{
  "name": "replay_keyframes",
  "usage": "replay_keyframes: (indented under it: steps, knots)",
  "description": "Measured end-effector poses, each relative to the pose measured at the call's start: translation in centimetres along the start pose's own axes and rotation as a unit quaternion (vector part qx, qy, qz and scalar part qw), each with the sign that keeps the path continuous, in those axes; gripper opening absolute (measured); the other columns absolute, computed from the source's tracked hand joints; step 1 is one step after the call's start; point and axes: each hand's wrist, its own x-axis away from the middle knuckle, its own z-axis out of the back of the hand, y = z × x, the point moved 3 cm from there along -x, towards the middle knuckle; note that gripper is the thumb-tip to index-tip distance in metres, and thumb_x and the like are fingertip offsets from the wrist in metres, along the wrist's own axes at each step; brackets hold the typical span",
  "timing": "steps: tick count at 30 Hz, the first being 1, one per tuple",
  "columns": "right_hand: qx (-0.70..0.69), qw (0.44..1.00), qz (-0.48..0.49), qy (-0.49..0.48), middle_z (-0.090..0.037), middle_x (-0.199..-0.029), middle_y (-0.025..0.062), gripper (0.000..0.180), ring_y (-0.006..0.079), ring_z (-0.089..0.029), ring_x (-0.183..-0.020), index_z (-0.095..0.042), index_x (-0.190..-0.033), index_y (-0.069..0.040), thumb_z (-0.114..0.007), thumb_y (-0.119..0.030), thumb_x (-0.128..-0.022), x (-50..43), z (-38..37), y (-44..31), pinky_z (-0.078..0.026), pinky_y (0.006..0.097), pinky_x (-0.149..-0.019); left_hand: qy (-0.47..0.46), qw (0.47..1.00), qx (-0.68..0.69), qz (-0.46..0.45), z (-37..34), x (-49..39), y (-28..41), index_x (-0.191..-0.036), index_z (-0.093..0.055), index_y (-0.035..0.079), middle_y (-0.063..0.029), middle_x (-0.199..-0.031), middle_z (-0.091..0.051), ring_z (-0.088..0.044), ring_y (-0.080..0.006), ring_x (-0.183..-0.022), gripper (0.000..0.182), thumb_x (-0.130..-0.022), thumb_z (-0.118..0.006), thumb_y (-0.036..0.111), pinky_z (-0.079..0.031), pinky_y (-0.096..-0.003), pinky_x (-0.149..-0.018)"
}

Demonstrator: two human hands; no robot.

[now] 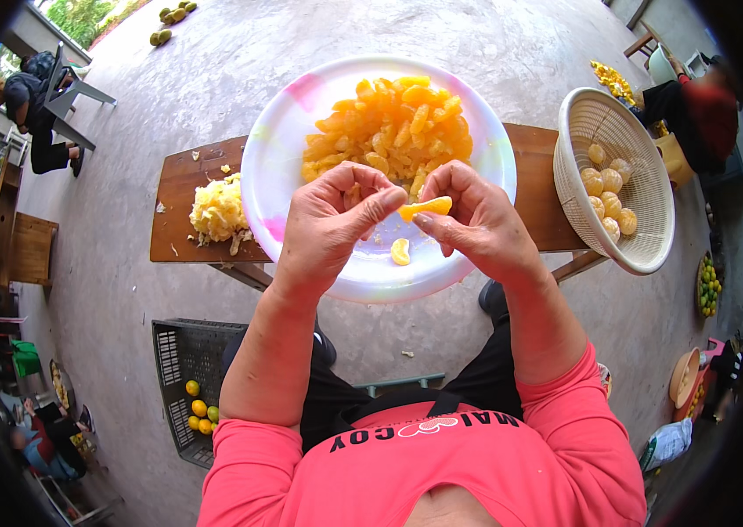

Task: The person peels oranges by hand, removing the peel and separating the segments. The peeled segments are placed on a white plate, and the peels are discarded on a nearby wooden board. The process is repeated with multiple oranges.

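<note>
My right hand (477, 221) pinches a peeled mandarin segment (425, 208) between thumb and fingers. Close to the segment's left end, my left hand (342, 221) has its thumb against a curled forefinger; whether anything sits inside those fingers is hidden. Both hands are over a large, pale, round plastic tray (279, 148) with pink patches. A heap of orange segments (391, 128) covers the tray's far half. One loose segment (400, 251) lies nearer me, among small crumbs. The tray rests on a wooden bench (533, 155).
Left of the tray lies a pile of pale pith scraps (217, 209). A cream plastic basket (651, 197) on the right holds several peeled mandarins (610, 181). By my left leg stands a dark crate (170, 382) with unpeeled mandarins (199, 408). Other people sit around the room.
</note>
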Motion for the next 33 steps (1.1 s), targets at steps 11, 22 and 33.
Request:
replay_keyframes:
  steps: [11,22,33]
  knots:
    - [-0.047,0.999,-0.002,0.014,-0.057,-0.084,-0.0005,0.024,0.0023,-0.056,-0.074,-0.056,-0.108,-0.001,-0.070,-0.012,-0.092,-0.2,-0.2,0.3,-0.049,0.0175,-0.059,-0.013,0.998,-0.049,0.040,-0.2,0.3,-0.1,-0.097,-0.069,-0.002,-0.0013,-0.081,-0.068,-0.059,-0.0042,-0.073,0.015,-0.090,-0.072,0.011,-0.048,-0.0191,-0.064]
    - [-0.025,0.999,0.004,0.048,-0.066,-0.088,0.0029,0.024,0.0056,-0.061,-0.069,-0.063,-0.110,0.001,-0.059,-0.020,-0.100,-0.2,-0.2,0.9,-0.052,0.0194,-0.063,0.058,0.980,-0.169,-0.083,-1.7,0.8,-0.1,-0.095,-0.067,-0.001,-0.0016,-0.080,-0.064,-0.055,-0.0061,-0.067,0.012,-0.087,-0.072,0.007,-0.045,-0.0196,-0.060]
    - [0.026,0.998,0.005,0.054,-0.065,-0.086,0.0031,0.022,0.0058,-0.060,-0.069,-0.065,-0.105,0.002,-0.059,-0.020,-0.100,0.2,-0.5,0.3,-0.050,0.0202,-0.060,0.084,0.882,-0.365,-0.287,-2.6,1.1,0.4,-0.091,-0.067,0.000,-0.0139,-0.088,-0.065,-0.066,-0.0260,-0.075,0.015,-0.077,-0.072,-0.001,-0.056,-0.0333,-0.065]
